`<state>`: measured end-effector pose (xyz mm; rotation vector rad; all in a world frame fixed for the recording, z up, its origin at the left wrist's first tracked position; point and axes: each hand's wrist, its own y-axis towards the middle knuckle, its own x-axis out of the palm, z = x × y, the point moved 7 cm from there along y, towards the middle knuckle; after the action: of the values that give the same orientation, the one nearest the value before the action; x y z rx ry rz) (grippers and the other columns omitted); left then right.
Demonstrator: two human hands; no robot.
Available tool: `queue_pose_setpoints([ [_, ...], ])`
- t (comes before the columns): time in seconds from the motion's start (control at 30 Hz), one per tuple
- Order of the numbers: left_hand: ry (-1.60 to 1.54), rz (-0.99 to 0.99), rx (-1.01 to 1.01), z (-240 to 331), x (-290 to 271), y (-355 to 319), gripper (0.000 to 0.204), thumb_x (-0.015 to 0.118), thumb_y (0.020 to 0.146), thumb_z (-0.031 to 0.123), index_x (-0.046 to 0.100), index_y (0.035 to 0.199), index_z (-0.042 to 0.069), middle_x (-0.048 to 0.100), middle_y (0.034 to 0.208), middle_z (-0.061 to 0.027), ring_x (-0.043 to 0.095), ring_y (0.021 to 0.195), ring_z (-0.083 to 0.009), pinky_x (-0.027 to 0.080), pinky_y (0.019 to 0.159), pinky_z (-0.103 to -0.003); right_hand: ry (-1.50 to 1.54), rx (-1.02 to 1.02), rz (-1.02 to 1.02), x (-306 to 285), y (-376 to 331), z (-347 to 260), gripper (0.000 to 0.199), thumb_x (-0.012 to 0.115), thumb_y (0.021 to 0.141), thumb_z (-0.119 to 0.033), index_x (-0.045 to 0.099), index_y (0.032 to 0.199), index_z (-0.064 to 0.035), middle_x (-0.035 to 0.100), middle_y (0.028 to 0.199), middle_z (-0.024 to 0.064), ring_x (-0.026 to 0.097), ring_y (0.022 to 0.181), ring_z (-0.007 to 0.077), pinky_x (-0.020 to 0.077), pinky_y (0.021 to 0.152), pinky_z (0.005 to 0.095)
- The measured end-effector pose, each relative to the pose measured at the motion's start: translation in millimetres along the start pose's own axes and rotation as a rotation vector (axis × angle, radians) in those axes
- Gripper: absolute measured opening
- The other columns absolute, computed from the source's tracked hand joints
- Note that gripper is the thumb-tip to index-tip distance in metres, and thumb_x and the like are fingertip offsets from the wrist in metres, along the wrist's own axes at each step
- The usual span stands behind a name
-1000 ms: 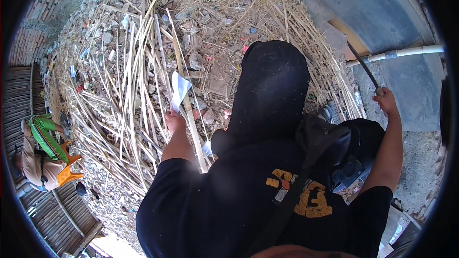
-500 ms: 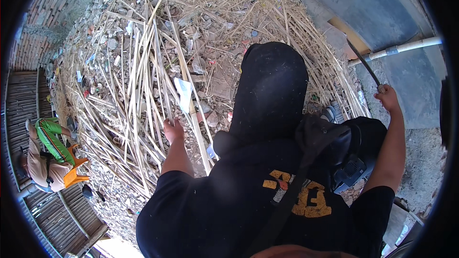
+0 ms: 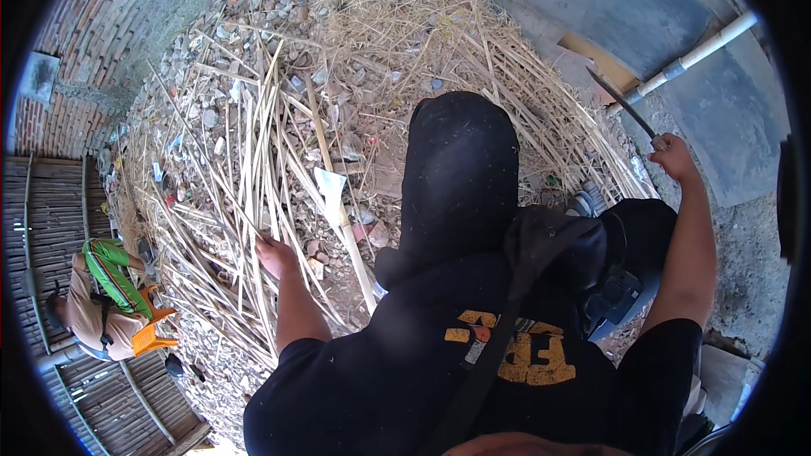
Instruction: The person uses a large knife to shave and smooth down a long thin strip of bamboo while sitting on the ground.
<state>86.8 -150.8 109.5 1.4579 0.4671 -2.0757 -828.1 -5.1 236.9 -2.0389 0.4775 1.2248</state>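
Observation:
My left hand (image 3: 277,257) is closed on the near end of a long, thin bamboo strip (image 3: 199,145). The strip slants away to the upper left, over a loose heap of pale split strips (image 3: 258,139). Out to the right, my right hand (image 3: 673,157) is wrapped round the handle of a machete (image 3: 621,102). Its dark, slightly curved blade points up and to the left, apart from the strips. Beside the heap, a pale scrap of sheet (image 3: 330,187) lies against a thicker bamboo piece (image 3: 358,263).
Rubble and stones (image 3: 211,118) cover the ground, with dry straw (image 3: 405,0) farther off. More strips (image 3: 541,110) lie right of my knee. Grey panels (image 3: 625,8) and a pale pole (image 3: 710,51) edge the right. At left, a person (image 3: 106,312) sits on an orange stool (image 3: 155,333).
My left hand has shifted left, and a long strip now stretches from it across the heap. My right hand, still round the machete, has moved slightly up and left in view.

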Motion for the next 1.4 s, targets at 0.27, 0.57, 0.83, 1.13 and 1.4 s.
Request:
queue_pose_setpoints([
  [0.27, 0.143, -0.065, 0.238, 73, -46, 36, 0.065, 0.060, 0.090, 0.050, 0.054, 0.131, 0.000, 0.063, 0.120, -0.0299, 0.062, 0.111, -0.0441, 0.049, 0.096, -0.048, -0.043, -0.067, 0.092, -6, -2, -5, 0.058, 0.082, 0.066, -0.023, 0.064, 0.116, -0.0002, 0.067, 0.108, 0.0208, 0.064, 0.103, 0.0351, 0.0479, 0.091, 0.0424],
  [0.57, -0.029, 0.123, 0.429, 87, -60, -4, 0.040, 0.046, 0.101, 0.038, 0.062, 0.103, 0.001, 0.067, 0.085, -0.0227, 0.063, 0.079, -0.0449, 0.048, 0.070, -0.054, 0.081, -0.122, 0.090, -4, -11, -17, 0.057, 0.081, 0.066, -0.023, 0.065, 0.116, -0.0025, 0.068, 0.109, 0.0202, 0.065, 0.103, 0.0346, 0.0498, 0.090, 0.0420],
  [0.83, -0.225, 0.288, 0.821, 173, -88, -70, 0.035, 0.036, 0.105, 0.026, 0.058, 0.105, -0.002, 0.054, 0.111, -0.0218, 0.054, 0.099, -0.0393, 0.044, 0.088, -0.046, 0.136, -0.244, 0.213, -9, -6, -15, 0.049, 0.081, 0.068, -0.022, 0.066, 0.111, -0.0017, 0.069, 0.098, 0.0199, 0.067, 0.092, 0.0337, 0.0514, 0.083, 0.0420],
  [1.13, -0.678, -0.382, 0.739, 255, -73, -120, 0.041, 0.042, 0.106, 0.035, 0.061, 0.110, -0.001, 0.045, 0.068, 0.0044, 0.040, 0.061, -0.0060, 0.034, 0.057, -0.024, 0.276, -0.255, 0.387, -51, -40, -51, 0.043, 0.078, 0.074, -0.025, 0.067, 0.111, -0.0055, 0.070, 0.097, 0.0205, 0.067, 0.092, 0.0376, 0.0517, 0.082, 0.0436],
  [1.4, -0.610, -0.557, 0.830, 286, -59, -193, 0.051, 0.036, 0.107, 0.040, 0.062, 0.097, -0.002, 0.050, 0.066, 0.0012, 0.045, 0.060, -0.0081, 0.038, 0.057, -0.027, 0.320, -0.552, 0.493, -78, -86, -136, 0.029, 0.075, 0.075, -0.018, 0.067, 0.101, -0.0072, 0.069, 0.085, 0.0186, 0.067, 0.082, 0.0384, 0.0527, 0.072, 0.0443],
])
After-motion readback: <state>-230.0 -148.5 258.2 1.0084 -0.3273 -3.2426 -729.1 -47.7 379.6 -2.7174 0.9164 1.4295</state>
